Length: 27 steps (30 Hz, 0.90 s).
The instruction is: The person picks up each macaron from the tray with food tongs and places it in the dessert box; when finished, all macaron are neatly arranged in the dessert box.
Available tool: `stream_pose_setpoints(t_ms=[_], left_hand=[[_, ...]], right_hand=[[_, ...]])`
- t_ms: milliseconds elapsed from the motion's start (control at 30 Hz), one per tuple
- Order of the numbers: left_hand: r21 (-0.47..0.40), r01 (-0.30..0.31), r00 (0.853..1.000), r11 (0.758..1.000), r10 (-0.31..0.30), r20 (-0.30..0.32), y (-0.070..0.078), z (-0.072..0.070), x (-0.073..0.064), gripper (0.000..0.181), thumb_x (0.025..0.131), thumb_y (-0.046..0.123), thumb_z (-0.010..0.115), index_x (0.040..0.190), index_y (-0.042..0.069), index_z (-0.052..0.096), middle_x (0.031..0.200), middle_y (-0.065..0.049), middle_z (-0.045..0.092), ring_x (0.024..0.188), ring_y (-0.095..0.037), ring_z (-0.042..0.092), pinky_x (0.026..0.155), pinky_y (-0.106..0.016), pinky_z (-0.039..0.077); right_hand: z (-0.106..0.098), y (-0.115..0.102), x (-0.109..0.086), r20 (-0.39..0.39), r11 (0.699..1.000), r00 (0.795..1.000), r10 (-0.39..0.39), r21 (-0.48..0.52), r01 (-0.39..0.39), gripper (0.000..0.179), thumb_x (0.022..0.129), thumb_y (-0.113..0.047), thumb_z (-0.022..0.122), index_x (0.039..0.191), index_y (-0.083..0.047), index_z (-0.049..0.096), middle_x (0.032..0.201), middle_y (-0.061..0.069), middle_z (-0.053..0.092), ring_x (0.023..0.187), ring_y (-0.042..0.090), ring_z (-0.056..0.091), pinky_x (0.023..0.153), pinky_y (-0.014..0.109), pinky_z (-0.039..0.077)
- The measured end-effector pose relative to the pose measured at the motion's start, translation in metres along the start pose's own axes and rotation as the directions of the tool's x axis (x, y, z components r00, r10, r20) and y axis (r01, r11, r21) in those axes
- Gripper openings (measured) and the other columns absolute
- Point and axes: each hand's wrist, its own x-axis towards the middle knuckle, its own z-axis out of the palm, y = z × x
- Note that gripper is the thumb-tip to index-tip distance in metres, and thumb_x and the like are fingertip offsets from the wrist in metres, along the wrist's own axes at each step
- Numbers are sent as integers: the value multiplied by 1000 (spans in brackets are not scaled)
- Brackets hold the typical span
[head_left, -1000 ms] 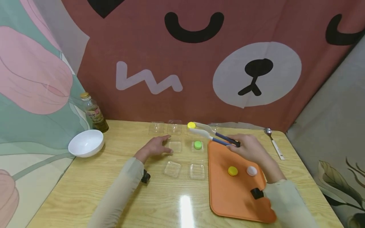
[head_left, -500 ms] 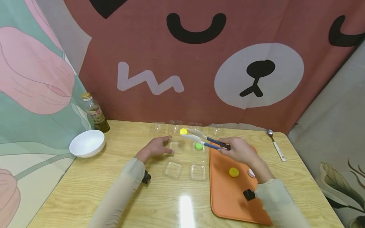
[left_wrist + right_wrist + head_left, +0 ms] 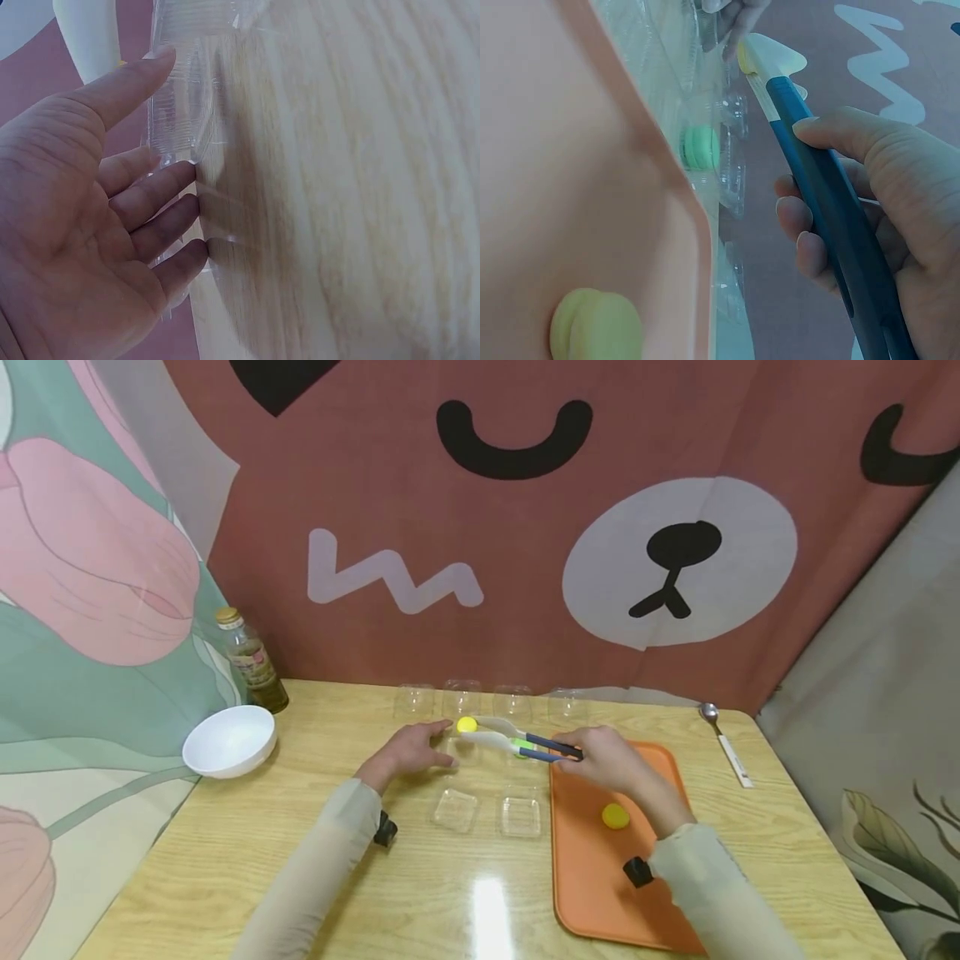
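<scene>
Holding the tongs (image 3: 517, 745) squeezed in my right hand (image 3: 611, 760), I keep the yellow piece (image 3: 467, 724) at 12 o'clock over the clear cup (image 3: 459, 748); my left hand (image 3: 408, 749), fingers spread, steadies it; lower slowly.

No legible text anywhere.

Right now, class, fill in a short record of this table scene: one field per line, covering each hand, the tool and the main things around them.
Left hand: left hand lies flat, fingers on a clear tray
Right hand: right hand grips the tongs
Tongs: tips pinch a yellow macaron above the clear trays
Green macaron: green macaron sits in a clear tray beside the orange tray
Orange tray: orange tray carries another yellow macaron
Bowl: white bowl at the table's left, by a bottle
Spoon: spoon at the far right
</scene>
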Motion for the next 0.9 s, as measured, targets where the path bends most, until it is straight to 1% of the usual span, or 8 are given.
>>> stream_pose_setpoints(t_ms=[167,233,367,533,800,900], left_hand=[[8,-6,1000,1000,6,-3,0,0,0,86,85,41,81,158,24,39,153,-14,51,142,-34,47,117,-54,39],[8,-7,1000,1000,7,-2,0,0,1,86,85,41,81,158,24,38,153,-14,52,142,-34,47,116,-54,40],[4,-5,1000,1000,5,12,3,-2,0,86,86,42,80,158,24,37,155,-12,50,144,-34,45,118,-54,38],[10,-3,1000,1000,3,21,3,-2,-1,86,87,42,79,159,24,36,154,-10,51,144,-34,45,118,-54,38],[12,-11,1000,1000,11,15,1,0,0,85,87,42,79,159,25,37,154,-11,51,143,-34,45,117,-53,39],[17,-9,1000,1000,9,14,0,0,0,85,87,42,79,159,25,36,154,-11,51,143,-34,45,117,-54,39]], right_hand=[[5,-1,3,5,999,999,-35,-32,35,33,92,-25,75,122,-11,74,89,-7,75,66,7,54,63,26,46],[6,-2,4,11,998,999,-41,-37,42,32,92,-26,75,120,-12,74,89,-8,74,67,6,54,63,26,46],[9,-3,5,19,997,998,-58,-48,59,31,92,-26,75,119,-12,74,89,-8,73,67,5,54,64,25,47],[10,-5,5,21,997,998,-61,-47,62,31,92,-25,75,120,-11,74,90,-8,73,65,3,53,61,23,46],[11,-7,4,29,996,998,-64,-61,66,30,92,-23,75,119,-10,74,89,-7,72,65,3,54,60,22,46],[11,-9,4,44,996,997,-60,-64,62,28,92,-23,75,117,-11,74,88,-8,71,65,4,54,60,23,46]])
